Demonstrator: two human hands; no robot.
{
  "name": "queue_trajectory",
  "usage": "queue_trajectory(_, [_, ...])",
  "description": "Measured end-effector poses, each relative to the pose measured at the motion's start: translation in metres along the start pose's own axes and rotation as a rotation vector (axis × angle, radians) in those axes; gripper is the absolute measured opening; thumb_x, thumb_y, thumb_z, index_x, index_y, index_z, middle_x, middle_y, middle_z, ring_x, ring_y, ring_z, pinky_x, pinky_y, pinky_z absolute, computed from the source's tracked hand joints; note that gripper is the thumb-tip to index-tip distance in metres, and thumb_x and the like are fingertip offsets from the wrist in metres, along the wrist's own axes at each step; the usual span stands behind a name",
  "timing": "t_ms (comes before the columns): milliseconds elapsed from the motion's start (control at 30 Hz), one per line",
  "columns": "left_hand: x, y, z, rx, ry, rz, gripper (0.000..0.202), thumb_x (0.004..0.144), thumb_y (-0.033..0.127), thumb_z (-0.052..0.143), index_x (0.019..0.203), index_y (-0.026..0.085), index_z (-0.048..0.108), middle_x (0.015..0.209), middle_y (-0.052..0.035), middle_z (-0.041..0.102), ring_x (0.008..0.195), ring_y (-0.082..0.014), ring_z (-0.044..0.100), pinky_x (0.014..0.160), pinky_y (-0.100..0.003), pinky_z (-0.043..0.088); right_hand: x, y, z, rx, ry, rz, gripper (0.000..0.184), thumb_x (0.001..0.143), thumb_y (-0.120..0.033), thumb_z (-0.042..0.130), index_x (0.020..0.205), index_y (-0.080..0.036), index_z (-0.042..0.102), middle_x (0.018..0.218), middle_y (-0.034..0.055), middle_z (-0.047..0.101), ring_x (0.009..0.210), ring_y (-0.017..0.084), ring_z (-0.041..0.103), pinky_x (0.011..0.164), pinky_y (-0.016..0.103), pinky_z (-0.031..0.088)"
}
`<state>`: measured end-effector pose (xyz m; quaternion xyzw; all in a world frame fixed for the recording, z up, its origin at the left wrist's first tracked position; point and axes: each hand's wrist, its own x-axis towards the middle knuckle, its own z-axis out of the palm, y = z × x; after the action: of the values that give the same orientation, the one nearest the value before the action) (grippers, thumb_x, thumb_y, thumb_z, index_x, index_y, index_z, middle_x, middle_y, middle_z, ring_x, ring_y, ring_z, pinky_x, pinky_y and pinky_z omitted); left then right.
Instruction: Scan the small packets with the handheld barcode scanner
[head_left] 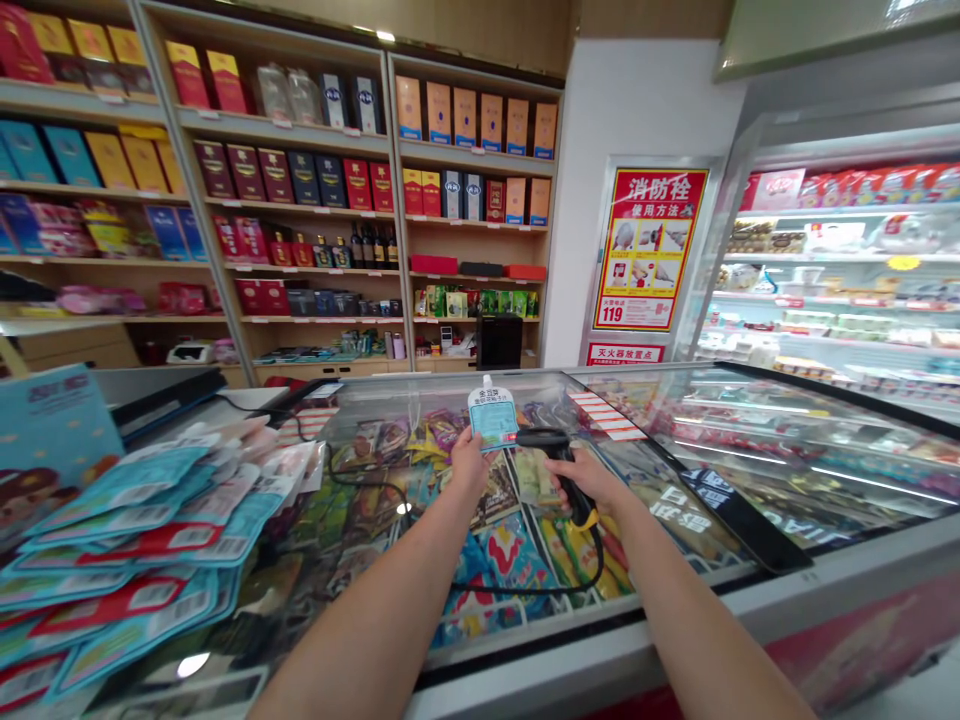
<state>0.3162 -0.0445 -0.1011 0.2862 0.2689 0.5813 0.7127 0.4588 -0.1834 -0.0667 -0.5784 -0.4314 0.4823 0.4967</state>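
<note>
My left hand [468, 464] grips a small spouted pouch [491, 412], white at the top and light blue below, by its lower left side. The pouch is upright, its spout pointing up. Wrapped round the handle of a black barcode scanner [544, 438] is my right hand [583, 478]. The scanner's head points left at the lower right corner of the pouch; whether they touch I cannot tell. A black cable [517, 590] runs from the handle's base and loops across the glass. To the left lies a pile of similar blue, red and white pouches [150, 540].
Beneath my hands is a glass-topped chest freezer [442, 655] with bagged frozen goods inside. A blue printed box [64, 440] stands at the left. Shelves of boxes and bottles [292, 170] line the back wall, and a lit refrigerated display [832, 250] stands at the right.
</note>
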Motion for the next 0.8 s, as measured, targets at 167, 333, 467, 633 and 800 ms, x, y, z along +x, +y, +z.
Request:
queue_trajectory(167, [0.002,-0.001,-0.002,0.02,-0.005,-0.018,0.021,0.074,0.013,0.061,0.094,0.017,0.063,0.078,-0.0024,0.067,0.065,-0.0127,0.064,0.07,-0.033,0.056,-0.003,-0.002,0.002,-0.003,0.0,0.016,0.031,0.068,-0.036,0.073,0.067,-0.018,0.048,0.047,-0.0049,0.051,0.037,0.009,0.047,0.038,0.024,0.045])
queue_trajectory(333, [-0.003,0.003,-0.002,-0.007,0.029,-0.006,0.022,0.072,0.013,0.061,0.093,0.016,0.062,0.075,-0.002,0.066,0.064,-0.0134,0.063,0.068,-0.033,0.055,-0.002,0.0,0.008,0.085,-0.02,-0.006,0.032,0.066,-0.035,0.076,0.078,-0.019,0.05,0.053,-0.0057,0.054,0.039,0.009,0.047,0.038,0.023,0.045])
queue_trajectory(467, [-0.005,0.018,-0.003,-0.014,0.075,0.018,0.021,0.07,0.012,0.059,0.09,0.016,0.06,0.072,-0.0009,0.065,0.063,-0.0134,0.064,0.064,-0.031,0.055,0.008,0.0,0.017,0.087,-0.076,0.012,0.03,0.07,-0.037,0.072,0.075,-0.019,0.049,0.052,-0.0046,0.054,0.038,0.009,0.049,0.037,0.023,0.044])
queue_trajectory(633, [-0.011,0.062,-0.019,0.04,0.133,0.088,0.019,0.069,0.011,0.057,0.086,0.016,0.06,0.065,0.0004,0.062,0.061,-0.0137,0.063,0.061,-0.028,0.053,0.019,-0.013,0.045,0.093,-0.147,-0.035,0.03,0.07,-0.037,0.073,0.073,-0.019,0.049,0.052,-0.0053,0.054,0.038,0.008,0.048,0.037,0.021,0.045])
queue_trajectory(800, [-0.024,0.116,-0.057,0.138,0.2,0.19,0.018,0.069,0.01,0.054,0.084,0.015,0.062,0.061,0.0005,0.061,0.056,-0.0138,0.061,0.06,-0.03,0.053,0.025,-0.034,0.096,0.087,-0.267,-0.025,0.032,0.069,-0.038,0.073,0.067,-0.019,0.047,0.05,-0.0049,0.053,0.037,0.008,0.048,0.036,0.022,0.044])
